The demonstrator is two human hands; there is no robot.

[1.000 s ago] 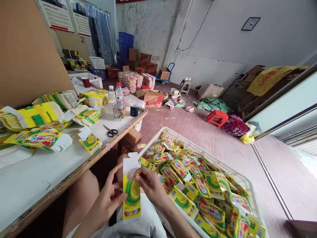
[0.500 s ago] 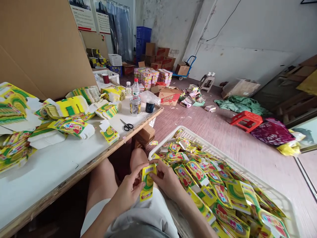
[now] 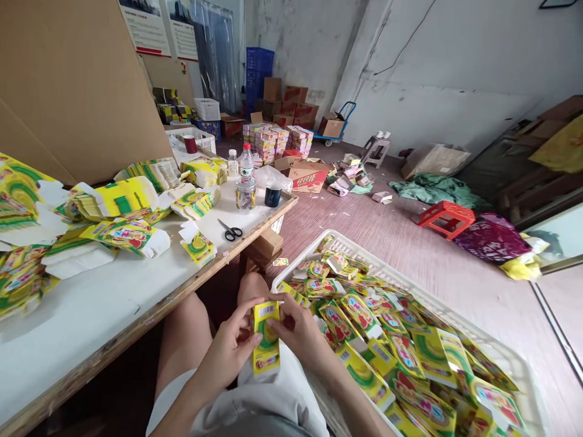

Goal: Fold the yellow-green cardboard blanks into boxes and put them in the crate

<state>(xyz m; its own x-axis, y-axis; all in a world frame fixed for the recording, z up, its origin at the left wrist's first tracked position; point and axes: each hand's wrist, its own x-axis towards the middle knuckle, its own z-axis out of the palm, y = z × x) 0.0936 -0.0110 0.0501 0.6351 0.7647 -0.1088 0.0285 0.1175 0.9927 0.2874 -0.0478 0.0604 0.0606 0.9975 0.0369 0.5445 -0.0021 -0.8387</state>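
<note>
Above my lap I hold a small yellow-and-green printed carton (image 3: pixel 266 349) upright, its barcode near the top. My left hand (image 3: pixel 237 340) grips its left side, thumb on the front. At its right side and top edge, my right hand (image 3: pixel 294 328) is closed on it, with the thumb against the front. Fingers behind the carton are hidden. Close by on my right, a white plastic crate (image 3: pixel 455 297) holds many similar cartons (image 3: pixel 403 352). Flat and part-folded cartons (image 3: pixel 127 237) lie in piles on the white table (image 3: pixel 113 315) to my left.
Black scissors (image 3: pixel 231 232), a jar (image 3: pixel 246 195), a water bottle (image 3: pixel 246 162) and a dark mug (image 3: pixel 273 195) stand or lie near the table's far corner. A red stool (image 3: pixel 446 220), a green cloth (image 3: pixel 437 191) and cardboard boxes (image 3: pixel 307 176) are on the floor beyond.
The carton stays between both hands, slightly more face-on to me. The whole view has shifted a little; nothing has been let go.
</note>
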